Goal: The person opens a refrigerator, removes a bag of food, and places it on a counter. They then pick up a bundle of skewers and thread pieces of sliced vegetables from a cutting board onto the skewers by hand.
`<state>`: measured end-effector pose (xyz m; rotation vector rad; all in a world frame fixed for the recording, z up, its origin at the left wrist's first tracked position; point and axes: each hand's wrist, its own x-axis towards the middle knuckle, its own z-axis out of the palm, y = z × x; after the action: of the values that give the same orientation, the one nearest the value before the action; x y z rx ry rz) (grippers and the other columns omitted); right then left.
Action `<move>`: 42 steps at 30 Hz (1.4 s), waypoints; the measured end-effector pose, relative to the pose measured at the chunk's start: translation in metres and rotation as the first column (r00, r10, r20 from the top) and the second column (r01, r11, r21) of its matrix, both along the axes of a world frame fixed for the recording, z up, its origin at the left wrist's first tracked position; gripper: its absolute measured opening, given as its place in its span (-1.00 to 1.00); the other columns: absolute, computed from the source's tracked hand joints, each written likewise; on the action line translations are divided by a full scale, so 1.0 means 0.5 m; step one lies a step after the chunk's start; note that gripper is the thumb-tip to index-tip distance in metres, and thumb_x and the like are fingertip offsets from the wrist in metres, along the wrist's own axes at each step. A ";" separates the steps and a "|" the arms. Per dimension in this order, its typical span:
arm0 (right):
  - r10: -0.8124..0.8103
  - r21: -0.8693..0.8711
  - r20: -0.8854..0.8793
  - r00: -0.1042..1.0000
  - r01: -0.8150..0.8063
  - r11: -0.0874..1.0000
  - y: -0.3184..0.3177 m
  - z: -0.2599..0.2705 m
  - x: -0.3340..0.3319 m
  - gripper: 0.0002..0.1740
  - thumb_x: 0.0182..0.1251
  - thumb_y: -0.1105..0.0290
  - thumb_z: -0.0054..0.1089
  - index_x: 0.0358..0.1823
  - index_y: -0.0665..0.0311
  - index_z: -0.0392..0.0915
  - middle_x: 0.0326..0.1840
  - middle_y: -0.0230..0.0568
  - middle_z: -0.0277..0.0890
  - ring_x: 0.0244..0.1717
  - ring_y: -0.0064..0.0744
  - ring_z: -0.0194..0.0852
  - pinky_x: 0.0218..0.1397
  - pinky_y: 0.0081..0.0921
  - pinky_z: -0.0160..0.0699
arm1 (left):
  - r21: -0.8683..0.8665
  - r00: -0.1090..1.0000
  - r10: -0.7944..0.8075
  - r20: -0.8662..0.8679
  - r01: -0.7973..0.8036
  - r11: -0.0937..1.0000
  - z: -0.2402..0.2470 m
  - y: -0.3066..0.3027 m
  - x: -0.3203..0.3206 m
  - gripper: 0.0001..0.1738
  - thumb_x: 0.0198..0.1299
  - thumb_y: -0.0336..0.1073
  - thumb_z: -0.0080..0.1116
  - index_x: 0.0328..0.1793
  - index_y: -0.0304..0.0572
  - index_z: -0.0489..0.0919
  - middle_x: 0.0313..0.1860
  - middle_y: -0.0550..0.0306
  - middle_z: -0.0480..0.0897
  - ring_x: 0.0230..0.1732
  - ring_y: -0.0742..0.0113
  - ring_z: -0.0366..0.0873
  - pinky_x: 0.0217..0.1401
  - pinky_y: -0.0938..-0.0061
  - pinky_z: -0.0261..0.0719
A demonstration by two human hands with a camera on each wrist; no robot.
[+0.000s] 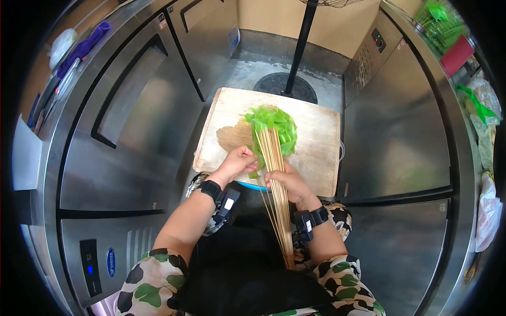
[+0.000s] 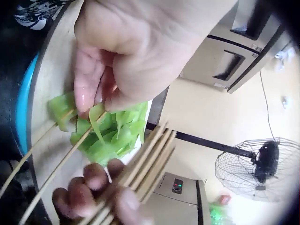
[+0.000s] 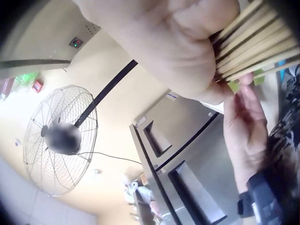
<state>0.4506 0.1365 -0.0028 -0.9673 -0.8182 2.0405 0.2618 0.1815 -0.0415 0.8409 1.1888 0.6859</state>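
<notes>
A thick bundle of bamboo skewers [image 1: 284, 221] is gripped in my right hand [image 1: 292, 183], slanting down toward my lap. Beside it my left hand [image 1: 237, 163] pinches a thin green vegetable slice [image 2: 97, 115] at the tip of one skewer [image 2: 58, 171]. In the left wrist view another skewer [image 2: 28, 152] sticks out alongside, with a green slice [image 2: 62, 108] on its end. Beyond both hands, a pile of green slices [image 1: 287, 129] lies on the wooden board [image 1: 319, 142], partly covered by the bundle. The right wrist view shows the bundle [image 3: 258, 42] under my right palm.
Steel cabinets [image 1: 132, 105] stand on the left, with another steel cabinet [image 1: 395, 121] on the right. Behind the board rises a black fan pole [image 1: 301, 47] on a round base [image 1: 269, 83]. A blue rim [image 1: 253, 186] shows under the board's near edge.
</notes>
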 end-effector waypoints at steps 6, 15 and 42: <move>-0.061 0.001 0.076 0.995 0.061 0.998 -0.004 0.000 0.028 -0.73 0.10 0.58 0.08 -0.13 0.31 0.34 -0.49 -0.30 0.44 -0.51 -0.53 0.42 -0.43 -0.61 0.45 | 0.233 0.951 0.141 -0.274 -0.077 0.970 -0.009 0.037 -0.018 -0.73 0.16 -0.13 0.16 -0.24 -0.19 0.54 -0.47 0.11 0.62 -0.44 0.34 0.58 -0.38 0.56 0.52; -0.046 0.032 0.065 0.997 0.044 0.999 -0.009 0.018 0.027 -0.68 0.11 0.58 0.06 -0.06 0.34 0.32 -0.47 -0.29 0.45 -0.49 -0.52 0.43 -0.36 -0.60 0.45 | 0.461 0.520 0.161 -0.839 0.520 0.719 -0.022 0.040 0.003 -0.69 -0.07 -0.37 0.24 -0.11 -0.16 0.57 -0.09 0.04 0.49 -0.02 0.04 0.47 0.03 0.30 0.45; -0.043 0.033 0.029 0.999 0.042 0.999 0.001 -0.005 0.012 -0.51 0.03 0.61 0.11 0.08 0.35 0.32 -0.30 -0.34 0.44 -0.38 -0.59 0.42 -0.34 -0.62 0.48 | 0.463 0.614 0.267 -0.743 0.183 0.868 -0.026 0.069 -0.032 -0.79 -0.05 -0.37 0.27 -0.22 -0.06 0.61 -0.23 0.11 0.65 -0.12 0.14 0.51 -0.01 0.34 0.45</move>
<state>0.4567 0.1372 -0.0052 -0.9907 -0.8367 1.9749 0.2457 0.2158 -0.0543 1.6895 1.8779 0.6842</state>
